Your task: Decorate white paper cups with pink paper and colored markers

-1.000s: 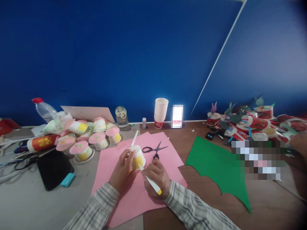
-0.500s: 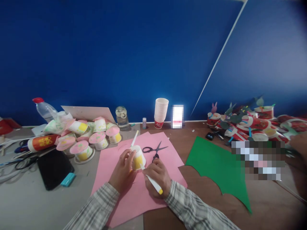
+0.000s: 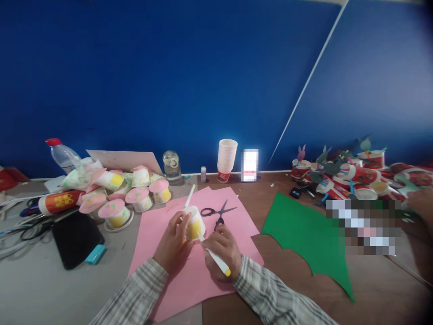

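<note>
My left hand [image 3: 175,239] is closed round a small white paper cup [image 3: 195,218] that bears a yellow patch on its side. A white marker with a yellow end [image 3: 218,261] is gripped in my right hand [image 3: 223,250], its tip touching the yellow patch. Beneath both hands lie pink paper sheets [image 3: 237,246]. Open black scissors [image 3: 220,214] rest on the pink paper just beyond my right hand. A slim white stick-like piece with a yellowish end [image 3: 190,196] shows behind the cup; I cannot tell whether my left hand holds it.
Decorated paper cups with pink tops [image 3: 114,212] crowd the left, beside a black phone-like slab [image 3: 77,239]. A stack of paper cups [image 3: 227,155] and a glass jar [image 3: 172,167] stand along the blue wall. Cut green paper [image 3: 307,234] lies right; another person's hand [image 3: 421,203] is at the far right.
Almost nothing differs. Both my hands keep their grip on the cup and the marker, and the marker's yellow end has shifted very slightly.
</note>
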The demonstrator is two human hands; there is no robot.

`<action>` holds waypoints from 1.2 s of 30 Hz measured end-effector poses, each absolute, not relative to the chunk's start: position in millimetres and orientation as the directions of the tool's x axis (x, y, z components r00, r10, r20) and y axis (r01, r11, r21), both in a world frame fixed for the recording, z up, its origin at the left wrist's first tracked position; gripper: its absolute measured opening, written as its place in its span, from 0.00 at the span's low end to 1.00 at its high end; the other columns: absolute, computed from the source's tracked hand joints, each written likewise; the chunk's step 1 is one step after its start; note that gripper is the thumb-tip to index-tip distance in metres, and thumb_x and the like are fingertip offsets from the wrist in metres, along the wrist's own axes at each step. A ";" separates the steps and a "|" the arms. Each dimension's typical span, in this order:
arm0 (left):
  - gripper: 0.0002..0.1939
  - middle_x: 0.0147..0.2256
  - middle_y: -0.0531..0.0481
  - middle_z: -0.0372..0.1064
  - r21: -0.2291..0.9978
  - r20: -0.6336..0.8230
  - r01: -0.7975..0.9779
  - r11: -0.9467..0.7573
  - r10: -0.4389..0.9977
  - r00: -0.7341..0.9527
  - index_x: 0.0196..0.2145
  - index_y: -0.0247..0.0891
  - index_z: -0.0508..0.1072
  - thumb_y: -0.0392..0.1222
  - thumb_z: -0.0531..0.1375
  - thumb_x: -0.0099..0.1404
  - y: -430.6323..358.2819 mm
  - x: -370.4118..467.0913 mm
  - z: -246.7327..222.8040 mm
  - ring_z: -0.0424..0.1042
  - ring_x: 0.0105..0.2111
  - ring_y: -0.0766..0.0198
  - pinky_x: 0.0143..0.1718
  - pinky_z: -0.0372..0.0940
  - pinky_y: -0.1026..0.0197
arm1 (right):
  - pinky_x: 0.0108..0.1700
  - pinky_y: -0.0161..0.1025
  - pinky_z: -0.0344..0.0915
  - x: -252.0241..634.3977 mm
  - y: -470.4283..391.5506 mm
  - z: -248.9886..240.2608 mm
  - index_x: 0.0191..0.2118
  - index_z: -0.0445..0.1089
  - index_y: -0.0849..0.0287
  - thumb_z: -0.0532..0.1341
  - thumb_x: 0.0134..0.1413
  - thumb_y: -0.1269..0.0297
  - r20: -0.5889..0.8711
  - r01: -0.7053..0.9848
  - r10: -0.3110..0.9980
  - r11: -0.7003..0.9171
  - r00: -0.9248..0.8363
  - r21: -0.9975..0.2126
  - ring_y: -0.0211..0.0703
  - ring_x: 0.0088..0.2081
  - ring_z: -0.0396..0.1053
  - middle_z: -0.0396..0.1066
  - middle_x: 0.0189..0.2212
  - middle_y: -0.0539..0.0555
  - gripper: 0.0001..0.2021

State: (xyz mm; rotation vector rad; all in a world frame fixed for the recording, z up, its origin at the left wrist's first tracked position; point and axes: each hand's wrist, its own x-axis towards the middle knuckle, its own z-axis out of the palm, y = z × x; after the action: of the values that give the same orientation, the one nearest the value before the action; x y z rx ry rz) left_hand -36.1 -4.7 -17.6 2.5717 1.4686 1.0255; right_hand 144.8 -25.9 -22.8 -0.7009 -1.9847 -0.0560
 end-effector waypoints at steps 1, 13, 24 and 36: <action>0.39 0.50 0.40 0.50 0.309 0.532 0.770 -0.559 0.772 0.347 0.54 0.39 0.48 0.35 0.60 0.45 -4.8 -35.9 -17.2 0.58 0.49 0.53 0.46 0.66 0.49 | 0.31 0.44 0.62 145.4 -26.4 -22.8 0.35 0.67 0.55 0.60 0.43 0.72 0.821 0.480 0.443 0.843 -0.360 -0.244 0.41 0.21 0.67 0.73 0.23 0.48 0.10; 0.24 0.51 0.43 0.52 0.115 0.581 0.748 -0.653 0.655 0.483 0.46 0.40 0.61 0.32 0.54 0.50 -4.3 -36.8 -15.9 0.52 0.51 0.50 0.45 0.67 0.46 | 0.36 0.43 0.63 142.9 -30.0 -17.3 0.40 0.67 0.56 0.59 0.48 0.73 0.747 0.482 0.480 0.842 -0.459 -0.244 0.40 0.28 0.72 0.76 0.29 0.48 0.11; 0.27 0.50 0.43 0.53 0.065 0.592 0.759 -0.648 0.637 0.494 0.49 0.40 0.57 0.32 0.53 0.50 -4.2 -34.5 -14.5 0.53 0.51 0.52 0.44 0.68 0.49 | 0.35 0.43 0.63 142.2 -28.9 -15.7 0.39 0.68 0.56 0.60 0.48 0.74 0.735 0.485 0.486 0.840 -0.472 -0.243 0.40 0.28 0.72 0.76 0.30 0.49 0.11; 0.23 0.50 0.44 0.53 0.038 0.593 0.764 -0.644 0.630 0.502 0.47 0.41 0.60 0.33 0.54 0.52 -4.9 -34.7 -15.3 0.53 0.51 0.52 0.44 0.69 0.50 | 0.34 0.42 0.64 140.3 -26.8 -15.9 0.45 0.66 0.53 0.60 0.47 0.74 0.784 0.493 0.473 0.833 -0.402 -0.250 0.41 0.29 0.72 0.76 0.31 0.48 0.17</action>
State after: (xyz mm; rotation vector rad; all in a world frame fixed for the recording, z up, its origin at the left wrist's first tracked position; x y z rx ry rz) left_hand -34.7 -4.9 -15.3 2.9154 1.3776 0.9868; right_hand 140.3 -26.8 -15.9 -0.7087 -2.0566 -0.0263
